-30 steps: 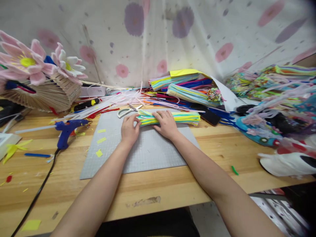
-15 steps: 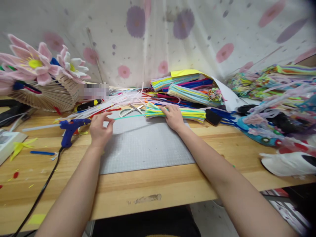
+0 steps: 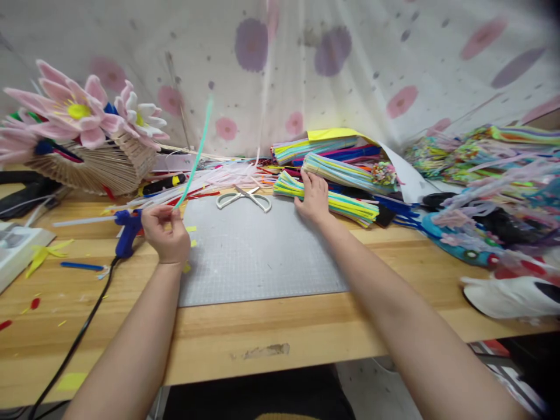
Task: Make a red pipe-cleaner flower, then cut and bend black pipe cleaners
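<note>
My left hand [image 3: 166, 233] is closed in a pinch round the lower end of a green pipe cleaner [image 3: 195, 163], which stands up tilted in front of the curtain. My right hand [image 3: 314, 195] lies over a bundle of yellow and green pipe cleaners [image 3: 350, 207], fingers bent across its far side and thumb at the near side. Just behind it is a second bundle of pale blue and cream pipe cleaners [image 3: 339, 169]. Open-bladed scissors [image 3: 244, 198] rest on the back of the grey cutting mat [image 3: 266, 251], between my hands.
A blue glue gun [image 3: 128, 231] with its cord stands left of my left hand. Behind it is a fan-shaped wooden piece [image 3: 98, 172] with pink fuzzy flowers [image 3: 79, 111]. More pipe cleaners [image 3: 485, 149] and a white shoe-like item [image 3: 511, 294] lie at the right.
The green pipe cleaner has come out of the bundle; my left hand has swung it from lying level to upright. My right hand stays at the bundle. The view has shifted slightly.
</note>
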Demonstrator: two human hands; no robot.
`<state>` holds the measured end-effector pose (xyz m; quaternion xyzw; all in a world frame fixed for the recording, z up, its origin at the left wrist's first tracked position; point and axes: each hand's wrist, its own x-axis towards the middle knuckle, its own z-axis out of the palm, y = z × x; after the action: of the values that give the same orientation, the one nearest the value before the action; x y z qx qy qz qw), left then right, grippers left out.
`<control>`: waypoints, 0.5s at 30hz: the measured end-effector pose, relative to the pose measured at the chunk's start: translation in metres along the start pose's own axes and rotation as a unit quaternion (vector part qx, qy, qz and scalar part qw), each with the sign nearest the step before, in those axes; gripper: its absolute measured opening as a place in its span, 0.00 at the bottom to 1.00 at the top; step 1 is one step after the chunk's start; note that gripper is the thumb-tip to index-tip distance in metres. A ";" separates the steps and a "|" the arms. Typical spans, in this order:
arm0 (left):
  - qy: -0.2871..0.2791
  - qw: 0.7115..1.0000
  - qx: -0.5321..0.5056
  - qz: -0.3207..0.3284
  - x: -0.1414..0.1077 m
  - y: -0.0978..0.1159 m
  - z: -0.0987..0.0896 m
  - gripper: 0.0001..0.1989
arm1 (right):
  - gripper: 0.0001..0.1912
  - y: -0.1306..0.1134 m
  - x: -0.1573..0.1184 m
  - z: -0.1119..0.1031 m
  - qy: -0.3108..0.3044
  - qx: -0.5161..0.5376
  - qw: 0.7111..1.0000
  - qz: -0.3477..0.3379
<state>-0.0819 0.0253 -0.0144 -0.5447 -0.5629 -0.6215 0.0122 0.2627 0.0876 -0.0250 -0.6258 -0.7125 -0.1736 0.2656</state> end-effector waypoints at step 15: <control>-0.190 0.959 -0.025 0.210 -0.034 0.041 0.018 0.06 | 0.20 -0.065 0.006 -0.041 0.068 0.076 0.994 -0.023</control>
<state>-0.0305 0.0024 -0.0134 -0.7588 -0.4126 -0.5035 0.0214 0.2048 0.0579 0.0169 -0.5742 -0.7178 -0.1671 0.3566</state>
